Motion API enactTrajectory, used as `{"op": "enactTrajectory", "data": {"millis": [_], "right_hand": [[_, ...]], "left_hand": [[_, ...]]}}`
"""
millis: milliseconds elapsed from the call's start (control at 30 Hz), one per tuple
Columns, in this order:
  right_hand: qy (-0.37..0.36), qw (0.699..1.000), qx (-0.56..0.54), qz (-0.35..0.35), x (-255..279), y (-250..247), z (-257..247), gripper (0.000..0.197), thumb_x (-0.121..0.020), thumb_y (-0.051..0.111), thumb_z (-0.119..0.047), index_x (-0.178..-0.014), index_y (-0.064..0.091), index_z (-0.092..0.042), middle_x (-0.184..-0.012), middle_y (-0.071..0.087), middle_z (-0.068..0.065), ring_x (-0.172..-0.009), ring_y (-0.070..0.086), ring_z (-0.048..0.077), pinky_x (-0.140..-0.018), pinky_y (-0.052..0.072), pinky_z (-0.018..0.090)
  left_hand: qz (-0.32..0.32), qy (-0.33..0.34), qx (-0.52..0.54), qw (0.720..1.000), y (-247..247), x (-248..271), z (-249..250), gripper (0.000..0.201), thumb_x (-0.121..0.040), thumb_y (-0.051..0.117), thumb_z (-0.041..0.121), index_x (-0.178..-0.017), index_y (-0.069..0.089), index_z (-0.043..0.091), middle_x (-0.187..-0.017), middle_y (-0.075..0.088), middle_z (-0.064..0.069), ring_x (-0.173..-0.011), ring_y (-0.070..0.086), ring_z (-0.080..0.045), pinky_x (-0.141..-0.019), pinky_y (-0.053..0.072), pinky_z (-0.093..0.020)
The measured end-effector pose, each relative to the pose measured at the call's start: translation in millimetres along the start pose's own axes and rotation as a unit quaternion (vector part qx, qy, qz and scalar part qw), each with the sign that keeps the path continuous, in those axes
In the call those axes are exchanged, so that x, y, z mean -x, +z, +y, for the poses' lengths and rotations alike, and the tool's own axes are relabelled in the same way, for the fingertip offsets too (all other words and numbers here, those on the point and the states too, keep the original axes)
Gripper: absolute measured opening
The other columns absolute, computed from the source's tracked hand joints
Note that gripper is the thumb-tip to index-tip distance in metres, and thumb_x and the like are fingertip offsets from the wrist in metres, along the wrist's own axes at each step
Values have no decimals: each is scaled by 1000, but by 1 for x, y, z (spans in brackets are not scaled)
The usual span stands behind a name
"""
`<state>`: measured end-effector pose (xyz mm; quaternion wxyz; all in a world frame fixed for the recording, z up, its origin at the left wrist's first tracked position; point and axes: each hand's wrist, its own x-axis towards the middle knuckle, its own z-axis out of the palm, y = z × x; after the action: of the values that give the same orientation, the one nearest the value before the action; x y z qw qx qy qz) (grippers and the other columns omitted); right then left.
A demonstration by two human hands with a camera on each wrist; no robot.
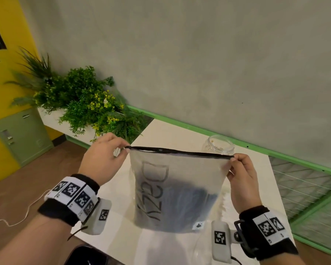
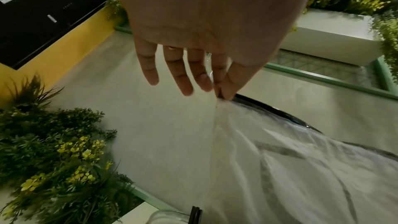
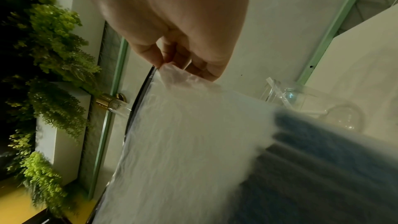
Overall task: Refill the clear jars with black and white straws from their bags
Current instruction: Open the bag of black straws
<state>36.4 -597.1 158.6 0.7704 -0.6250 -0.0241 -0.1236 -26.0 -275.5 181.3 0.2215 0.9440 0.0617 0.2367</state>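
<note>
Both wrists wear marker bands. Left hand [image 1: 101, 159] pinches one top corner of the bag [image 1: 177, 190] by thumb and forefinger, other fingers loose; right hand [image 1: 242, 178] pinches the opposite corner. Frosted, with a black zip edge and dark lettering, the bag hangs above the white surface [image 1: 252, 169], dark straws [image 1: 191, 203] massed low inside. Behind it stands an open clear jar [image 1: 219, 145].

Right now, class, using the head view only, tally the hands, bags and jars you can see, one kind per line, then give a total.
Hands: 2, the left hand and right hand, each pinching a top corner of the bag
Bag: 1
Jars: 2, the far jar behind the bag and a faint near jar at the bottom edge
Total: 5
</note>
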Motion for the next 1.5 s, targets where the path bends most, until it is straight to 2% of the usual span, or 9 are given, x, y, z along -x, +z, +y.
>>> {"op": "enactTrajectory", "data": {"millis": [200,367,633,800,967,1033,1167,1233,1500], "right_hand": [[-1,999,9,-45,9,1,-7,25,-98,43,-2,-80,51,-17,-77,54,-5,-72,48,11,-69,42,27],[-18,996,33,-78,15,0,-14,20,-98,44,-2,-84,52,-15,-75,55,-6,-70,51,7,-64,47,18],[-16,993,52,-103,20,-6,-20,15,-97,46,-4,-88,53,-13,-83,54,4,-74,52,10,-70,47,26],[-20,993,52,-108,19,-8,-21,17,-98,45,-3,-87,53,-13,-78,56,-2,-73,52,10,-69,47,25],[-62,987,106,-102,18,-4,-21,16,-97,48,-2,-89,53,-15,-86,56,2,-76,52,9,-72,46,21],[-216,938,253,-97,18,-1,-25,14,-90,54,-10,-99,52,-21,-104,54,-5,-98,52,5,-89,41,18],[-422,661,564,-259,8,3,-26,38,-75,64,-32,-111,57,-27,-124,54,-8,-133,37,23,-109,26,43],[-441,578,627,-280,-3,5,-24,28,-71,70,-26,-98,62,-25,-108,62,-9,-131,43,26,-108,26,50],[-524,565,553,-317,-1,20,-15,23,-80,60,-1,-87,46,-17,-75,57,-1,-73,55,20,-91,39,35]], "left_hand": [[2,124,-42,991,18,9,66,37,-74,70,37,-107,56,29,-104,54,5,-99,49,-18,-88,40,-39],[-11,197,-68,978,37,6,93,34,-77,67,31,-109,53,32,-81,58,14,-81,56,-17,-75,42,-36],[-56,179,-113,976,39,-4,91,17,-79,65,39,-73,51,31,-75,50,12,-75,50,-17,-68,35,-33],[-129,175,-59,974,39,-3,95,12,-82,56,28,-94,55,31,-72,44,14,-79,50,-15,-73,39,-33],[-166,228,24,959,39,-1,104,7,-80,55,24,-84,53,29,-86,55,12,-83,49,-13,-77,39,-27],[-174,219,57,958,37,1,104,17,-81,56,16,-81,46,30,-85,53,15,-79,48,-9,-73,38,-25],[-182,208,68,959,34,2,99,24,-82,53,13,-83,43,35,-89,52,14,-74,47,-5,-67,40,-24],[-191,206,76,957,33,4,97,24,-81,54,15,-85,44,36,-90,53,16,-72,47,-2,-63,36,-20],[-222,193,-17,956,38,5,97,20,-83,51,29,-102,54,36,-97,63,15,-89,57,-7,-68,38,-23]]}}
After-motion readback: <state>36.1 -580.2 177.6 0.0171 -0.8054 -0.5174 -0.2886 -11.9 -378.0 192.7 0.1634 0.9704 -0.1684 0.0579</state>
